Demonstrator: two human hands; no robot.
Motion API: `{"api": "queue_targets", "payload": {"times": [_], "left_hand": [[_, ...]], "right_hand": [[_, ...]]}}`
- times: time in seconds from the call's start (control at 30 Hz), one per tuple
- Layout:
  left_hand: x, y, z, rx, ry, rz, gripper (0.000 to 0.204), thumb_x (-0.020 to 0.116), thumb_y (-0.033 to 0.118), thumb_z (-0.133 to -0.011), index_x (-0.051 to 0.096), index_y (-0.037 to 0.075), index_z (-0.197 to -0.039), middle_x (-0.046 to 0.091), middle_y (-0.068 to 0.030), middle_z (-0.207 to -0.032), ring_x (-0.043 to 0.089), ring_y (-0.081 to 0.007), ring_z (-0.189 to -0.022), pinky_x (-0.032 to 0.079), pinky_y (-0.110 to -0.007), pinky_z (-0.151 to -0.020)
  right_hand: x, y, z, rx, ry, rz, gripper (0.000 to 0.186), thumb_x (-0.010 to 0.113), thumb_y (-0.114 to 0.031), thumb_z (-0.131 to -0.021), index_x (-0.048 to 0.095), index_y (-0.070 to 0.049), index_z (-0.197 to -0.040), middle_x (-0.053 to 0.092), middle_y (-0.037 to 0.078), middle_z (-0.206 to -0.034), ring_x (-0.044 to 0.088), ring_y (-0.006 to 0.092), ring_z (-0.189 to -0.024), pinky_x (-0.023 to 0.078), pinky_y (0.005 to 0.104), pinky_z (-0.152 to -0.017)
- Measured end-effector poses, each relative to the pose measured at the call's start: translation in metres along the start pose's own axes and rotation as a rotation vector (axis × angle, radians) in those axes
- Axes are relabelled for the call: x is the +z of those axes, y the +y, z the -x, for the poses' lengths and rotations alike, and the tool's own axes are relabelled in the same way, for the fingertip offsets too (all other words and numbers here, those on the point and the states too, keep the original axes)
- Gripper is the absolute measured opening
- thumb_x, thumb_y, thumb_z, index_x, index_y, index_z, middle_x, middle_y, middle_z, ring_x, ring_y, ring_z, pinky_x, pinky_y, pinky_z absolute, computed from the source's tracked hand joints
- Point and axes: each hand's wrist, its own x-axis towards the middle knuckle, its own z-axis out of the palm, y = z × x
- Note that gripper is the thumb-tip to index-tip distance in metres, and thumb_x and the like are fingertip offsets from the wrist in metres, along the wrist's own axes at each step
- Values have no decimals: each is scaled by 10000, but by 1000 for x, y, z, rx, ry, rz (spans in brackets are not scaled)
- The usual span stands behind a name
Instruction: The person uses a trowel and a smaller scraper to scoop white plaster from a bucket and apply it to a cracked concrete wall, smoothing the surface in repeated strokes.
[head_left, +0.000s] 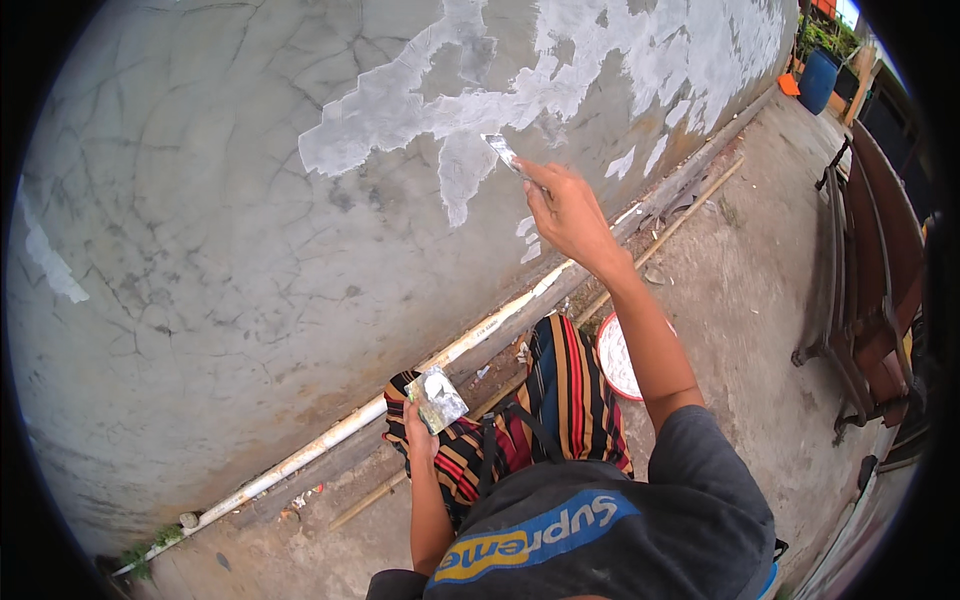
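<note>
My right hand (565, 210) grips a putty knife (502, 150), its blade at a pale grey filler patch (460, 180) on the cracked grey wall (220, 220). Low in front of me, my left hand (420, 425) holds a small square board (440, 400) bearing a blob of white paste, close over my striped-clothed legs (568, 370). A round red-rimmed bucket (620, 360) with white paste inside stands at the right of my legs, partly behind my right forearm.
A white pipe (320, 440) runs along the wall's foot beside a bamboo pole (700, 203), over concrete ground (740, 280) with scattered debris. A dark brown bench (870, 310) stands on the right. A blue barrel (818, 80), plants (835, 35) and an orange object (788, 84) are at the upper right.
</note>
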Motion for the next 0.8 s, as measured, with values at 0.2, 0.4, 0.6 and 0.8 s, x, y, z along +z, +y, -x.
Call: {"api": "queue_targets", "payload": {"times": [0.2, 0.4, 0.6, 0.8], "left_hand": [[18, 10, 9, -74, 113, -24, 393, 416, 177, -1017, 414, 32, -1381, 587, -102, -1265, 629, -220, -1114, 539, -381, -930], [86, 57, 35, -103, -16, 47, 266, 509, 155, -983, 553, 32, -1215, 652, -71, -1100, 668, -189, -967, 551, -356, -849], [135, 86, 60, -132, -82, 94, 239, 548, 183, -971, 570, 45, -1166, 661, -56, -1036, 669, -162, -904, 557, -330, -788], [145, 104, 63, -91, -105, 102, 232, 554, 184, -964, 571, 34, -1140, 668, -80, -997, 678, -203, -843, 587, -385, -709]], "right_hand": [[30, 12, 116, 270, -475, -395, 385, 527, -92, -968, 579, -75, -1349, 632, 192, -934, 567, 243, -731, 465, 378, -724], [51, 7, 181, 127, -529, -461, 439, 555, 8, -930, 577, -90, -1357, 563, 135, -834, 537, 239, -682, 448, 338, -640], [56, 0, 179, -111, -342, -393, 576, 595, 105, -813, 598, -127, -1340, 590, 117, -978, 603, 245, -741, 490, 331, -654], [49, -6, 184, -177, -347, -284, 696, 586, 138, -717, 599, -162, -1346, 589, 116, -988, 619, 275, -784, 509, 366, -661]]}}
